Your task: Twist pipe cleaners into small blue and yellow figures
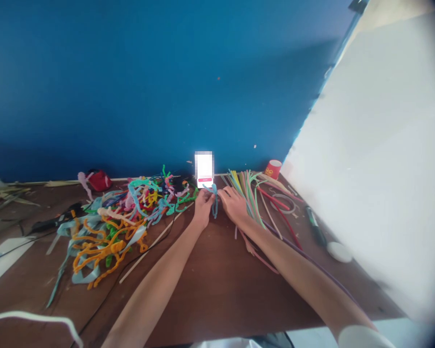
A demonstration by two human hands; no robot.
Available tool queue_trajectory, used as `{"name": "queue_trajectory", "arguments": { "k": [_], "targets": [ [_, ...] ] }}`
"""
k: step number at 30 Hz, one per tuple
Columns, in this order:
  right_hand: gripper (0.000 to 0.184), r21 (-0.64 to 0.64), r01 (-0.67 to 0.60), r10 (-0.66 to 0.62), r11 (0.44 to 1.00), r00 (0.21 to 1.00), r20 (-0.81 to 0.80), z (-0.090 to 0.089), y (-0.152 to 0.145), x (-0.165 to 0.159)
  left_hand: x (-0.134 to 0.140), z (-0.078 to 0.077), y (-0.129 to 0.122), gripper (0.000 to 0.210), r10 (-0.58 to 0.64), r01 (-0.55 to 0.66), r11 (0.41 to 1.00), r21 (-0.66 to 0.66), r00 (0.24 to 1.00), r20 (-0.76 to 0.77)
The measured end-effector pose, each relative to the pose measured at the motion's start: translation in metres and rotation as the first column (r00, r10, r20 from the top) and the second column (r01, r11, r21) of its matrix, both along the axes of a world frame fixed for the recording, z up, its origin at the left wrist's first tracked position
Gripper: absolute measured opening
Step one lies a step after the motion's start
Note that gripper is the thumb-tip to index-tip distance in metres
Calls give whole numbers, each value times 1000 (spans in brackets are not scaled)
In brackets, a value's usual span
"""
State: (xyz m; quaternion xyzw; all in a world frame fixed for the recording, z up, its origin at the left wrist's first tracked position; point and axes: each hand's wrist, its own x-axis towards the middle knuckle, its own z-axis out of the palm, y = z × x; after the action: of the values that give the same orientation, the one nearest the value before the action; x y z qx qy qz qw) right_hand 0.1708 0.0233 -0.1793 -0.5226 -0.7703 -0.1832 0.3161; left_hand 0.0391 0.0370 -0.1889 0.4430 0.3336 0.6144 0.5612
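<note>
A light blue fuzzy pipe cleaner (215, 207), bent into a small looped shape, stands between my two hands near the back of the table. My left hand (203, 209) is closed on its left side, with the fingertips pinching it. From the right, my right hand (235, 205) meets it with bent fingers drawn together at its edge; the exact contact is too small to make out. Just behind them stands a phone (205, 181) with a bright, partly blurred screen. Beside my right hand lies a bundle of pastel pipe cleaners (247, 191).
A tangled heap of colourful pipe cleaners (110, 249) covers the table's left side, with a thin stick (155, 241) alongside. On the right are a red cup (273, 169), a tape roll (284, 204), a dark marker (314, 224) and a white round object (340, 252). A blue wall (148, 87) rises behind.
</note>
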Motion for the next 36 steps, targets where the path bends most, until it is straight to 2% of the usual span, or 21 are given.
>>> {"name": "queue_trajectory", "arguments": {
  "k": [3,6,9,11,12,14,16,18,19,21,24,26,29,31,33,36],
  "targets": [
    [27,-24,0,0,1000,1000,-20,2,0,-1,1,-4,1,22,54,-47,996,70,993,-109],
    [26,-68,-9,4,998,996,-86,2,0,-2,1,-7,2,17,65,-35,989,143,977,-204],
    [23,-172,-16,-23,985,975,-222,3,2,-2,1,-6,0,15,95,-27,978,207,942,-323],
    [19,-269,-45,-54,962,935,-350,3,5,0,1,-2,-4,12,153,-40,966,256,886,-437],
    [18,-314,-90,-57,945,902,-429,3,7,1,1,1,-6,11,184,-44,958,284,853,-488],
    [17,-381,-290,-23,878,769,-639,3,11,4,1,8,-11,12,243,-51,939,341,799,-551],
    [20,-383,-526,-7,760,582,-813,3,16,8,1,13,-16,13,289,-61,923,379,760,-582],
    [23,-361,-666,-23,653,458,-889,3,20,12,1,15,-18,12,314,-67,914,400,742,-593],
    [23,-358,-694,-29,625,437,-899,2,21,13,1,15,-18,12,318,-67,911,406,741,-591],
    [23,-348,-716,-31,605,416,-909,1,23,15,2,14,-17,10,304,-64,913,402,765,-568],
    [24,-326,-726,-30,605,389,-921,-1,23,15,3,9,-15,9,266,-91,934,347,825,-499],
    [24,-323,-696,-15,641,410,-912,-1,23,13,3,7,-14,11,274,-145,943,298,849,-452],
    [17,-280,-548,94,788,556,-826,1,18,9,2,6,-12,20,281,-225,955,195,897,-342],
    [19,-219,-450,182,866,691,-699,4,12,6,2,5,-10,25,269,-251,962,103,933,-240],
    [26,-178,-369,223,912,812,-540,6,5,3,1,4,-7,29,274,-274,961,22,950,-146],
    [29,-102,-270,229,957,927,-298,6,-2,0,0,1,-2,30,276,-279,960,-40,959,-58]
  ]
}}
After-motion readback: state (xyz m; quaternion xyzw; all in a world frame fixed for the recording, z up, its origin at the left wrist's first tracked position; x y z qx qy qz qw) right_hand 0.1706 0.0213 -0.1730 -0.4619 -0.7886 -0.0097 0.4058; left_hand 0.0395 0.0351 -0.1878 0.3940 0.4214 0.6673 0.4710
